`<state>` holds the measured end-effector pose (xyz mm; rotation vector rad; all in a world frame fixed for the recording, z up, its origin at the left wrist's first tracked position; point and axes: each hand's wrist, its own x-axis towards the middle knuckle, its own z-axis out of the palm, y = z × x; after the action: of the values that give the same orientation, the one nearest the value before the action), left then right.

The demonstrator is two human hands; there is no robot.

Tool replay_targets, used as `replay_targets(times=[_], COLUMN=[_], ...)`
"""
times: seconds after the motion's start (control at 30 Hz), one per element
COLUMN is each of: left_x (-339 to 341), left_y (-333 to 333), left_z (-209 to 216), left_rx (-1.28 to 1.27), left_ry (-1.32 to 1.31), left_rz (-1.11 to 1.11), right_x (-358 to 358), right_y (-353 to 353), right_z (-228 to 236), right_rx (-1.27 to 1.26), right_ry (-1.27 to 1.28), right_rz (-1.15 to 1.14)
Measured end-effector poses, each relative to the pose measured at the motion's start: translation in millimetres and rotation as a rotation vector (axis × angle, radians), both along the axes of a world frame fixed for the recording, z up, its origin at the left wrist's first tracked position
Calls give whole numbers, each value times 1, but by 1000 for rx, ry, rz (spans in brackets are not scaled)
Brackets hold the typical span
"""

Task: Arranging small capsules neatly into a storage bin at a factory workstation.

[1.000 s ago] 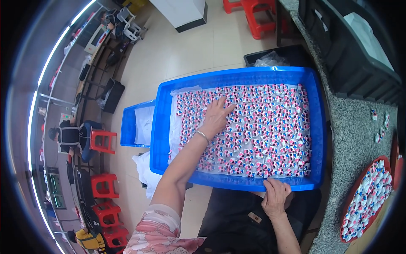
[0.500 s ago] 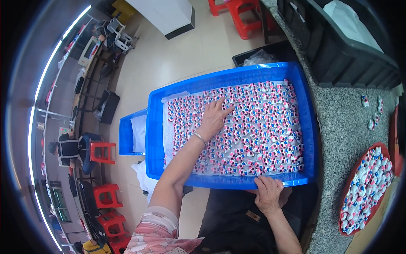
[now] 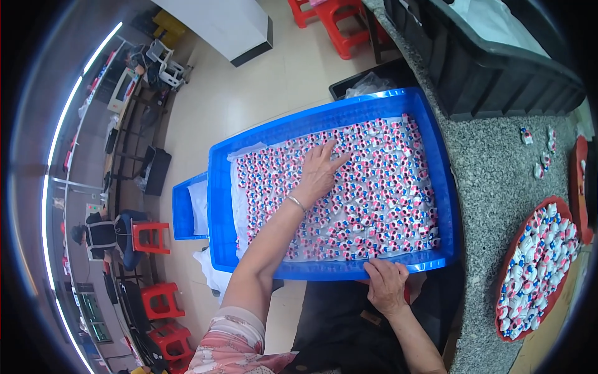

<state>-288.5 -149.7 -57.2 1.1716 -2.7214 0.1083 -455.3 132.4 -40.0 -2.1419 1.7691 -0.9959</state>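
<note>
A large blue plastic tray (image 3: 219, 206) lies before me, lined with white sheeting. Many small figure pieces (image 3: 386, 187) in white, pink and blue are spread over the lining in a single layer. My left hand (image 3: 317, 173), with a bangle at its wrist, reaches over the middle of them. Its fingers are stretched apart and touch or hover just above the pieces; contact is hard to tell. At the tray's near rim, my right hand (image 3: 387, 285) has its fingers curled over the edge, gripping it.
To the right runs a speckled stone counter (image 3: 479, 181) with a red basket (image 3: 503, 283) full of similar pieces, a few loose pieces (image 3: 539, 169) and a black crate (image 3: 498, 87). A smaller blue tray (image 3: 182, 215) stands left. Red stools (image 3: 151, 238) and a seated person (image 3: 103, 237) are farther left.
The view has shifted slightly, so tray and counter sit a little farther left. My left hand has moved slightly rightward over the pieces. The right hand keeps its hold on the rim.
</note>
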Motion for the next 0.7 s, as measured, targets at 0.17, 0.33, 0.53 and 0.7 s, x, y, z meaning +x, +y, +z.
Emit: replay_targets(times=[0.17,0.33,0.53,0.7], left_x=[-9,-18,-37,-50], left_y=[1,-2,4,2], left_z=[-3,-3,-2,-1], left_rx=[19,29,31,29], left_ry=[-26,10,61,82], left_rz=[-30,-32,-105,-123], right_x=[0,0,0,0], right_y=[0,0,1,1], right_z=[0,-1,-1,-2], right_rx=[0,-2,3,1], right_ry=[-4,-28,-66,-55], right_rz=[2,14,13,10])
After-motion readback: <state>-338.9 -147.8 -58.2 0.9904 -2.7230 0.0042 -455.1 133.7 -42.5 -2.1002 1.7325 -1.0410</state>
